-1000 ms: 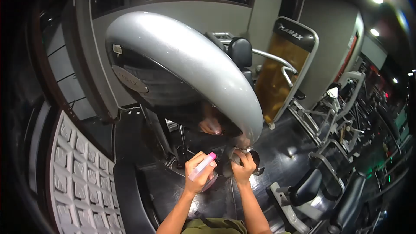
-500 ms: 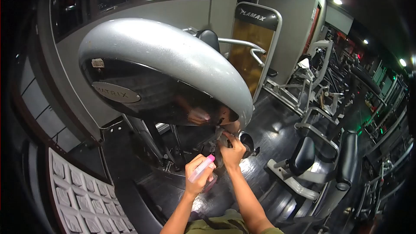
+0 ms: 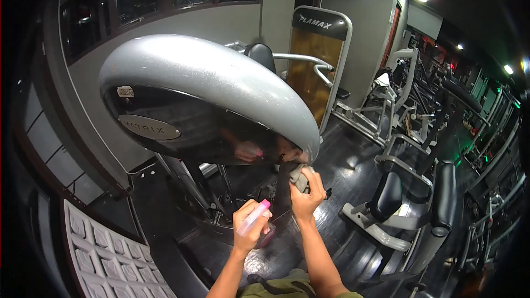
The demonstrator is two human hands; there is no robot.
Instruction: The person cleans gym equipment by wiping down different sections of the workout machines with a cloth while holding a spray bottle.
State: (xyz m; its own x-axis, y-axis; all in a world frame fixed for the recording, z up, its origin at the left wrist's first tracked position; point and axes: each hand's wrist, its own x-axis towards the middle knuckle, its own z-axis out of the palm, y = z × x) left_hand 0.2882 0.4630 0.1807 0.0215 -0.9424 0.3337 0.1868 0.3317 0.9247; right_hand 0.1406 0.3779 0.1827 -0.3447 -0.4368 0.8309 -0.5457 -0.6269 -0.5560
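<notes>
My left hand (image 3: 248, 226) is wrapped round a clear spray bottle (image 3: 253, 219) with a pink top, held below the big rounded machine cover. Bunched in my right hand (image 3: 308, 196) is a greyish cloth (image 3: 300, 176). The cloth is at the lower right end of the silver and black machine cover (image 3: 215, 72); whether it touches the surface I cannot tell. A "MATRIX" badge (image 3: 149, 127) sits on the cover's glossy black side, which reflects my hand and the bottle.
Behind the cover stands a PLAMAX machine (image 3: 317, 49) with a silver handle bar. On the right is a bench with black pads (image 3: 386, 196), and more gym machines line the room beyond. A white patterned panel (image 3: 105, 254) is at the lower left.
My right hand has moved slightly right, and the cloth in it shows more clearly. My left hand with the bottle has barely moved. The view has shifted a little.
</notes>
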